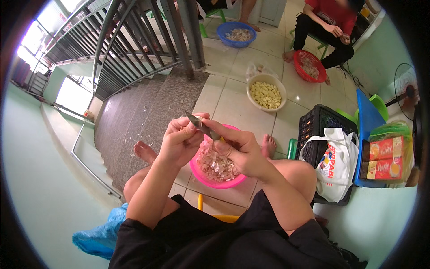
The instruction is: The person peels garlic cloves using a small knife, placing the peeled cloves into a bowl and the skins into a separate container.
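Note:
My right hand (247, 149) grips a small knife (201, 126), its dark blade pointing up and left across my left fingers. Pinched in my left hand (181, 138), against the blade, is a small pale garlic clove (199, 118), mostly hidden by fingers and steel. Directly below both hands, between my feet, a pink plastic basket (220, 184) holds a heap of papery garlic skins (215, 163). Farther ahead on the tiles stands a cream bowl (249, 95) of peeled garlic cloves (266, 95), with a clear plastic bag (260, 70) behind it.
Stone stairs (147, 104) drop away at left beside a metal railing (144, 43). At right are a black crate (309, 117), a white tote bag (336, 168) and a fan (408, 90). Ahead, a seated person (331, 30) works over a red basket (314, 75); a blue basket (237, 43) stands nearby.

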Motion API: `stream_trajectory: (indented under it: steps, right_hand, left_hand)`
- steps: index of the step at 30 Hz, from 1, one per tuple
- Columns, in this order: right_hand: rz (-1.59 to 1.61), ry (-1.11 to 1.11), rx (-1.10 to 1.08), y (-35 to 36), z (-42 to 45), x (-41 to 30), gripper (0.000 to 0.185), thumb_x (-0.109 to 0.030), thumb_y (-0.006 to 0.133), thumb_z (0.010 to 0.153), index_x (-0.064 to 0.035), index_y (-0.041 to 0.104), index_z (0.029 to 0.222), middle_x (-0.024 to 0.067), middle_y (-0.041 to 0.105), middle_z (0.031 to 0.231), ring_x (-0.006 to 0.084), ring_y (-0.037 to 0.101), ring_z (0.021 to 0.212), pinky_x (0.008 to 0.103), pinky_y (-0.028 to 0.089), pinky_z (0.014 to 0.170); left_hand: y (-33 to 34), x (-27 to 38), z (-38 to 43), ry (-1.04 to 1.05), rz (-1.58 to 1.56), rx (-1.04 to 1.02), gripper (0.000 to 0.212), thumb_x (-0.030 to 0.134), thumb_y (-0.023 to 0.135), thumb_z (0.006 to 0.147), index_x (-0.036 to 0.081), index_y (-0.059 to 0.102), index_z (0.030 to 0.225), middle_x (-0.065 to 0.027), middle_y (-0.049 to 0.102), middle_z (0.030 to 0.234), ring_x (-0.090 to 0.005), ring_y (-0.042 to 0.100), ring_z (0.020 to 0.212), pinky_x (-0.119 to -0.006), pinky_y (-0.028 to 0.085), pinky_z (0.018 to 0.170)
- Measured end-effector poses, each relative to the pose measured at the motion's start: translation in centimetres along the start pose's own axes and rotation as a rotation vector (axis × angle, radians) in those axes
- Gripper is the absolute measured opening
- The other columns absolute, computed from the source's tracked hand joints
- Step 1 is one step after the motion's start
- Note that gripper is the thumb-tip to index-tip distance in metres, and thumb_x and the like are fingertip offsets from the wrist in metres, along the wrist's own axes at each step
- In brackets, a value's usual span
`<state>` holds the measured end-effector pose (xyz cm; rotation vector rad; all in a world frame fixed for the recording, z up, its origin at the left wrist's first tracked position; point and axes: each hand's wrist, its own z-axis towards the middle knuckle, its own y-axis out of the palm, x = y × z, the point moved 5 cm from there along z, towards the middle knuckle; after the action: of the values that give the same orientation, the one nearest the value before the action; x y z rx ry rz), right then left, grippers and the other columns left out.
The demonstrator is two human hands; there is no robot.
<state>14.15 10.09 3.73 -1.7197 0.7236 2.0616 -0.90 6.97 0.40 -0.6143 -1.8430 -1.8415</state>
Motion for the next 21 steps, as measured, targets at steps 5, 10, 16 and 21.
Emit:
stream_trajectory:
  steps: [5, 10, 16, 21]
  right_hand:
    - [0.221, 0.091, -0.034, -0.1, 0.0, -0.5, 0.050, -0.002, 0.049, 0.093, -0.0059, 0.039, 0.142, -0.0054, 0.046, 0.071, 0.0045, 0.039, 0.061, 0.0197, 0.035, 0.058]
    - [0.349, 0.093, 0.018, -0.3, 0.0, -0.8, 0.048, -0.002, 0.048, 0.094, -0.0057, 0.040, 0.141, -0.0066, 0.036, 0.065, 0.0022, 0.031, 0.056, 0.0181, 0.026, 0.052]
    - [0.396, 0.125, 0.026, 0.1, 0.2, -0.9, 0.049, -0.003, 0.048, 0.094, -0.0063, 0.038, 0.142, -0.0066, 0.036, 0.063, 0.0021, 0.032, 0.055, 0.0183, 0.025, 0.048]
    - [0.508, 0.103, 0.022, -1.2, -0.3, -0.7, 0.052, -0.004, 0.049, 0.094, -0.0078, 0.036, 0.144, -0.0058, 0.039, 0.067, 0.0020, 0.032, 0.054, 0.0178, 0.026, 0.046]
  left_hand:
    - [0.8, 0.3, 0.2, -0.026, 0.003, -0.114, 0.025, 0.008, 0.059, 0.090, -0.006, 0.062, 0.110, -0.0025, 0.057, 0.082, -0.0055, 0.035, 0.059, -0.019, 0.028, 0.052]
    - [1.3, 0.5, -0.1, -0.050, 0.078, -0.083, 0.023, 0.009, 0.059, 0.090, -0.006, 0.062, 0.107, -0.0043, 0.057, 0.083, -0.0055, 0.036, 0.060, -0.019, 0.029, 0.053]
    - [1.1, 1.1, 0.1, -0.041, 0.230, -0.002, 0.022, 0.014, 0.061, 0.089, -0.006, 0.060, 0.099, -0.0023, 0.051, 0.076, -0.0038, 0.034, 0.056, -0.019, 0.027, 0.049]
    - [2.3, 0.0, 1.0, -0.039, 0.235, -0.116, 0.025, 0.004, 0.060, 0.089, -0.008, 0.060, 0.111, -0.0014, 0.057, 0.081, -0.0035, 0.037, 0.058, -0.018, 0.027, 0.050]
